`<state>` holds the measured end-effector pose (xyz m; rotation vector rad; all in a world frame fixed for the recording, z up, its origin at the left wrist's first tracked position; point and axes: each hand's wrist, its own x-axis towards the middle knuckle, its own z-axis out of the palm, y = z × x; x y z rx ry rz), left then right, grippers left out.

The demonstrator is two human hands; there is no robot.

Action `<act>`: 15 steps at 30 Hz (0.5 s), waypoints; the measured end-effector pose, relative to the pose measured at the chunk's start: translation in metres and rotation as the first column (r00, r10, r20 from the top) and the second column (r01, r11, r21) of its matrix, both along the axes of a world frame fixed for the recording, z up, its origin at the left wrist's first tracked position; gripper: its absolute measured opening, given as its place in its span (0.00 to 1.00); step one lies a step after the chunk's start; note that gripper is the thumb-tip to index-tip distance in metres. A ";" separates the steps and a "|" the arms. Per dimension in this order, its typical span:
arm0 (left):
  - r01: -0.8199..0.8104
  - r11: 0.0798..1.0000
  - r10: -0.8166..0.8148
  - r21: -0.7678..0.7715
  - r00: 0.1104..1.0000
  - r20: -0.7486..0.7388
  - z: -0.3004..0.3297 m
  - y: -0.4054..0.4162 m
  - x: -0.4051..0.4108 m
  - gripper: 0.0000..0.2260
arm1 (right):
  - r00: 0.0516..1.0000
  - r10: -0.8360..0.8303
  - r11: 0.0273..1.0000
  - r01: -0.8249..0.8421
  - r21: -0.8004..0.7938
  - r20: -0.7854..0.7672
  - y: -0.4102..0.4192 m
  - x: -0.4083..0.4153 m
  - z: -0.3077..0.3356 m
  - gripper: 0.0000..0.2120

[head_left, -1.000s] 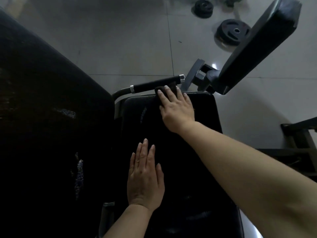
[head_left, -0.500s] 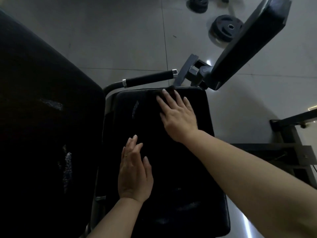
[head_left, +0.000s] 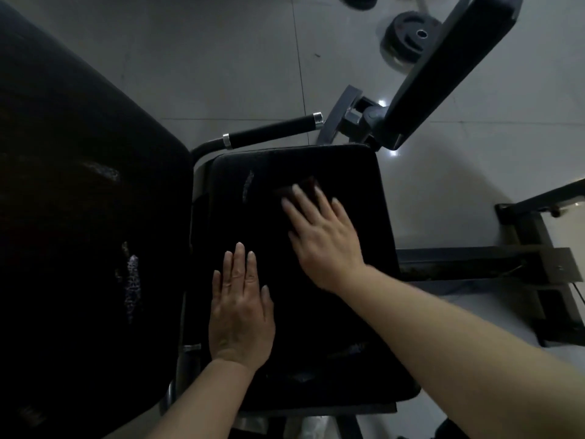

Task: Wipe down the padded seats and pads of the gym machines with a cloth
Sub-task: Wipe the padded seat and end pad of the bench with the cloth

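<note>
Cloth (head_left: 299, 186) now mid-seat, pulled back from far edge of seat pad (head_left: 354, 312) under right hand (head_left: 323, 239), fingers straight, slightly spread, pressing flat. Left hand (head_left: 240, 315) flat again, fingers together, bracing pad. Wipe stroke likely working toward near edge.

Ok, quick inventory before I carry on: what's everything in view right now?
seat pad: one, black, centre, under both hands
cloth: one, dark, on the seat pad, under the right fingers
back pad: one, black with worn patches, left
handle bar: one, black grip with silver rings, beyond the seat pad
angled pad: one, dark, raised, upper right
weight plates: at least two, black, on the floor, top
metal frame: dark, right
floor: grey tiles
left hand: flat on the seat pad
right hand: flat, presses the cloth
</note>
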<state>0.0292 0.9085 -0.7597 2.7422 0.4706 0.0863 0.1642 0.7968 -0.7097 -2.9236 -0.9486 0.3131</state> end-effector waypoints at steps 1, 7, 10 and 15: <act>0.011 1.000 -0.011 0.008 1.000 -0.001 0.001 0.000 0.000 0.25 | 0.998 -0.070 0.998 0.070 -0.007 -0.008 0.009 0.007 -0.001 0.26; 0.031 0.999 -0.030 -0.025 0.999 0.021 0.003 0.001 -0.001 0.24 | 0.996 0.083 0.996 -0.083 0.006 0.010 -0.022 -0.081 -0.002 0.28; 0.027 0.999 -0.026 -0.038 0.999 0.030 0.004 0.001 -0.002 0.24 | 0.984 0.180 0.983 -0.180 -0.038 0.003 -0.037 -0.092 -0.003 0.30; 0.027 0.999 -0.026 -0.037 0.999 0.028 0.004 0.001 -0.001 0.24 | 0.999 0.038 0.999 -0.038 0.007 0.032 0.005 -0.029 -0.008 0.25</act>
